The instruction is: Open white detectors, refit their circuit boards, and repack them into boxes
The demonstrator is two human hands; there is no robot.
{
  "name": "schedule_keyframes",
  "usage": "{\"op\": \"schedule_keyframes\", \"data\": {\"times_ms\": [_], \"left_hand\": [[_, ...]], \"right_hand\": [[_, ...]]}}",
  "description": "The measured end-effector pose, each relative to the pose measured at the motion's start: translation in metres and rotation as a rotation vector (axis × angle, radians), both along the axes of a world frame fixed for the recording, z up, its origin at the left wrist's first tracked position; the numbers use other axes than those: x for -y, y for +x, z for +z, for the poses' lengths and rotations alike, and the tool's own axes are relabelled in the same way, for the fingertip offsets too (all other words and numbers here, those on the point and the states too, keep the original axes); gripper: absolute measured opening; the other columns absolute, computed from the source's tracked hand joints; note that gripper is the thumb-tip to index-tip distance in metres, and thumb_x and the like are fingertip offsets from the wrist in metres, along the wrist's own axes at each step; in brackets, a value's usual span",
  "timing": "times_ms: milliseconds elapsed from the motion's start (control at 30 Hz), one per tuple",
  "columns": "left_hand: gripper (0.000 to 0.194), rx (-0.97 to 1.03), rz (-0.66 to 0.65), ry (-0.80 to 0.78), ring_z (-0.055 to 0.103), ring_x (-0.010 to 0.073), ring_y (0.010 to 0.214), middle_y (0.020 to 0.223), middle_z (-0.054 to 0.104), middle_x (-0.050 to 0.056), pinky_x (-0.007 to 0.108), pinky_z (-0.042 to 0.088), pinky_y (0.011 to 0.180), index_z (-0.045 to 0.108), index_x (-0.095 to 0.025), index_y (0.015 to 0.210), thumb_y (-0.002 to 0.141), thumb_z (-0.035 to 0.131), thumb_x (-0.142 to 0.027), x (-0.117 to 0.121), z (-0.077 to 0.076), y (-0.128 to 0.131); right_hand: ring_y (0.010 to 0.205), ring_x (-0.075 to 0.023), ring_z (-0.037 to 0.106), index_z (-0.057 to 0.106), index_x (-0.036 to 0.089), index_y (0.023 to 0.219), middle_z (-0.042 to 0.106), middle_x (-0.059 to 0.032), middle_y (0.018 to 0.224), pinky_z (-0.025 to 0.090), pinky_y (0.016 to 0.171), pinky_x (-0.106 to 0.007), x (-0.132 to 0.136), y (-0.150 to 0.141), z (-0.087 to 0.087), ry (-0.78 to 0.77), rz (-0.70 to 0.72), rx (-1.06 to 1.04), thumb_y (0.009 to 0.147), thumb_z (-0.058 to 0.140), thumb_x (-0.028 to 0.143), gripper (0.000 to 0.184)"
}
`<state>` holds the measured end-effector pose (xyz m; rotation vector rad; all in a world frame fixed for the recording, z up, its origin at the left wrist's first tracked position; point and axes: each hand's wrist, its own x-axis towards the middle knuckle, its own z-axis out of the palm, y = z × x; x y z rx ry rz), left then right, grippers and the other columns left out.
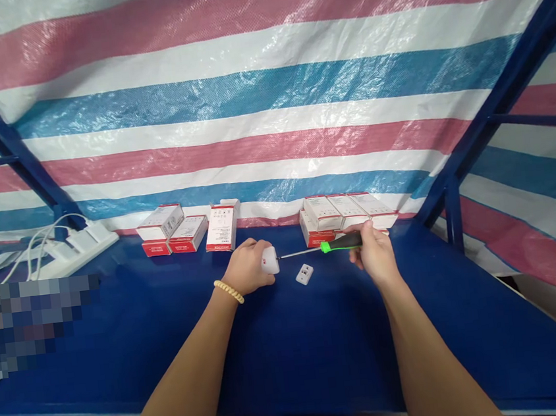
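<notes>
My left hand [251, 266], with a beaded band on its wrist, is closed around a small white plastic device [270, 260] with a red mark on its face. In my right hand [376, 250] is a screwdriver [342, 243] with a black and green handle, held level and pointing left. Its thin metal shaft reaches the right edge of the white device; whether the tip sits in a screw is too small to tell. Just below the shaft, a small white plate [305, 274] with dark slots lies on the blue table [313, 350].
Red and white boxes [160, 221] stand at the back left, and an opened box [223, 225] leans beside them. More boxes [323, 213] are stacked behind my right hand. A white power strip [81, 248] with cables lies far left. Striped sheeting [265, 90] and blue frame posts [490, 106] enclose the table.
</notes>
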<state>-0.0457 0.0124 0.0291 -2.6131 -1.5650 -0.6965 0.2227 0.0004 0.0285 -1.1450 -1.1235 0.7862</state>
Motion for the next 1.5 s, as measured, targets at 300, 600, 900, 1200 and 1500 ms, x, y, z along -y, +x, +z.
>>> {"op": "schedule_keyframes", "data": {"times_ms": [300,600,900,1200,1500], "left_hand": [[0.063,0.024,0.001,0.018,0.060,0.0243,0.090,0.093,0.060,0.007,0.034,0.051,0.079,0.059,-0.017,0.109,0.049,0.076,-0.027,0.001,0.000,0.001],[0.062,0.017,-0.006,0.023,0.059,0.0249,0.092,0.092,0.060,0.007,0.035,0.051,0.080,0.059,-0.017,0.109,0.050,0.075,-0.027,0.000,-0.002,-0.001],[0.061,0.035,0.005,0.017,0.058,0.0245,0.093,0.093,0.060,0.008,0.035,0.050,0.082,0.059,-0.016,0.109,0.052,0.074,-0.028,-0.001,-0.002,-0.001],[0.054,0.102,-0.068,0.132,0.056,0.0252,0.103,0.114,0.059,0.009,0.037,0.048,0.093,0.059,-0.017,0.108,0.055,0.071,-0.022,-0.001,-0.004,-0.003],[0.053,0.131,-0.054,0.160,0.056,0.0256,0.103,0.110,0.059,0.009,0.039,0.049,0.091,0.058,-0.017,0.110,0.058,0.069,-0.019,-0.002,-0.004,-0.003]], "right_hand": [[0.043,-0.0090,0.048,0.053,0.023,0.081,0.052,0.0071,0.054,0.037,0.043,-0.021,-0.004,0.004,-0.003,0.110,0.096,-0.134,0.070,0.065,0.034,0.021],[0.028,-0.0095,0.035,0.058,0.018,0.080,0.044,0.0055,0.036,0.024,0.031,-0.021,0.003,0.003,0.001,0.000,0.091,-0.035,0.081,0.051,0.056,0.038],[0.051,-0.0133,0.057,0.050,0.024,0.087,0.065,0.0024,0.072,0.040,0.043,-0.023,0.002,0.003,0.000,0.096,0.263,-0.275,0.063,0.063,0.027,0.028],[0.027,-0.0070,0.035,0.054,0.019,0.072,0.045,0.0062,0.035,0.026,0.029,-0.018,0.002,-0.008,0.003,0.021,-0.011,-0.135,0.075,0.062,0.057,0.038],[0.036,-0.0096,0.049,0.054,0.020,0.075,0.057,0.0049,0.045,0.039,0.037,-0.020,-0.001,-0.008,0.002,0.121,-0.016,-0.150,0.068,0.074,0.044,0.032]]}}
